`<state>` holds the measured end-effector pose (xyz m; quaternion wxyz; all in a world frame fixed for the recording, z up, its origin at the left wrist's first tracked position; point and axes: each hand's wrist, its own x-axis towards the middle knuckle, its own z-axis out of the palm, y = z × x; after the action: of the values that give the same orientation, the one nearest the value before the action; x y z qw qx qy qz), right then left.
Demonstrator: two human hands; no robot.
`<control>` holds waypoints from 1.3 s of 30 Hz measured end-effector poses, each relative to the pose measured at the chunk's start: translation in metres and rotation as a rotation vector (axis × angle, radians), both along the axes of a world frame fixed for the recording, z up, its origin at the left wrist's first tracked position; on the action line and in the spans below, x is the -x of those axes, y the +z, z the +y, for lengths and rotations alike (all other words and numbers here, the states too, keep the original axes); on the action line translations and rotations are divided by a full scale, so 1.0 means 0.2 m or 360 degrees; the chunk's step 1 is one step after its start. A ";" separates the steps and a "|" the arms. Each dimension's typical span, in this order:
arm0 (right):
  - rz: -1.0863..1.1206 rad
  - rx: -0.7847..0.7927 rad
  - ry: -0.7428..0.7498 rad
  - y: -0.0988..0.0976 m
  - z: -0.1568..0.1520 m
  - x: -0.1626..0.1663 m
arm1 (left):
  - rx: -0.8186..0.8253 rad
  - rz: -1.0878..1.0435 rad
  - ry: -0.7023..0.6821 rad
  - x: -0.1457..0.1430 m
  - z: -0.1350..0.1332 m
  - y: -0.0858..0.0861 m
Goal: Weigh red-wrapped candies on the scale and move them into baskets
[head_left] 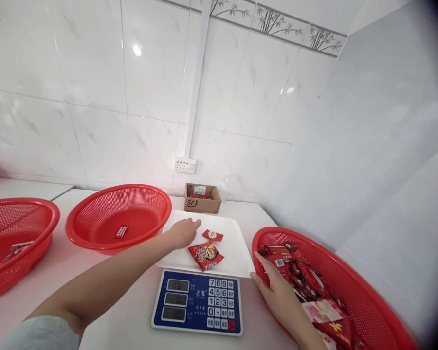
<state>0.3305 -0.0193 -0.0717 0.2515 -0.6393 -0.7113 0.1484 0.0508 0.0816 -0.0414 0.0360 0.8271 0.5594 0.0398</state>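
Observation:
My left hand (pixel 185 233) reaches over the white tray (pixel 234 243) of a digital scale (pixel 197 302), one finger stretched out and the others loosely bent; the underside of the hand is hidden. On the tray, just right of that hand, lie a small red packet (pixel 212 235) and a larger red snack packet (pixel 205 255) with a food picture. My right hand (pixel 276 293) is at the tray's near right corner, beside the rim of a red basket (pixel 354 272). Its thumb and fingers are spread apart, and I see nothing held in it.
Red and pink packets (pixel 310 282) fill part of the right basket. A red basket (pixel 118 193) behind my left arm holds one small packet (pixel 121 231). Another red basket (pixel 40 243) stands far left. A cardboard box (pixel 203 206) sits by the tiled wall, below a socket (pixel 185 165).

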 end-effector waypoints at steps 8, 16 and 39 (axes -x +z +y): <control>-0.0005 0.0035 -0.0016 0.00 -0.02 0.00 | -0.0149 0.0074 0.0407 0.30 -0.04 0.12; 0.0011 0.0036 -0.0037 -0.03 -0.01 0.00 | -0.0099 0.0033 0.0315 0.41 -0.21 0.16; 0.0011 0.0008 -0.0058 -0.04 0.01 -0.01 | 0.0434 -0.0521 -0.0259 -0.26 -0.11 0.09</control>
<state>0.3326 -0.0177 -0.0807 0.2550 -0.6524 -0.6982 0.1479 0.1024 0.0594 -0.0242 0.2407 0.8395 0.4778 0.0945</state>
